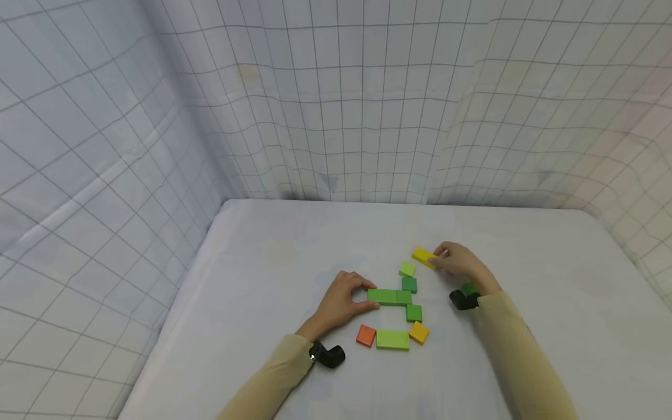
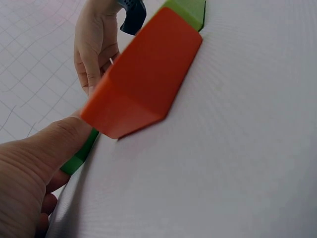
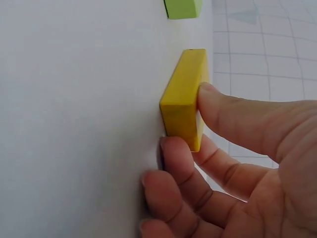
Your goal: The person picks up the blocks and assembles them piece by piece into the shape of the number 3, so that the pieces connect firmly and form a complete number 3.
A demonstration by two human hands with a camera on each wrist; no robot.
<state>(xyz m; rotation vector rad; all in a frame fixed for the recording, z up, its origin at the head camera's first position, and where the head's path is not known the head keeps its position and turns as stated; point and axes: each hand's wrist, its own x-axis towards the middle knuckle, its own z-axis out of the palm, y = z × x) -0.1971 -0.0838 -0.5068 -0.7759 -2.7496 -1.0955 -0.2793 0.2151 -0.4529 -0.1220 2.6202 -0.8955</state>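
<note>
In the head view my left hand [image 1: 340, 299] holds the left end of a long green block [image 1: 382, 297] between thumb and forefinger. A smaller green block [image 1: 403, 297] adjoins its right end. The left wrist view shows the thumb [image 2: 62, 141] beside that green block [image 2: 79, 158], partly hidden, and a red-orange block [image 2: 148, 69] close by. My right hand [image 1: 459, 261] grips the right end of a yellow rectangular block [image 1: 423, 256]. Seen from the right wrist, the thumb presses one face of the yellow block [image 3: 183, 82], with fingertips curled at its near end.
A light green square [image 1: 407, 269] and dark green square [image 1: 409, 284] lie between the hands. Nearer are a green square [image 1: 414, 313], a yellow-orange square [image 1: 419, 332], a lime rectangle [image 1: 392, 340] and the red-orange square [image 1: 366, 335]. Another green block [image 1: 469, 287] lies partly behind the right wrist.
</note>
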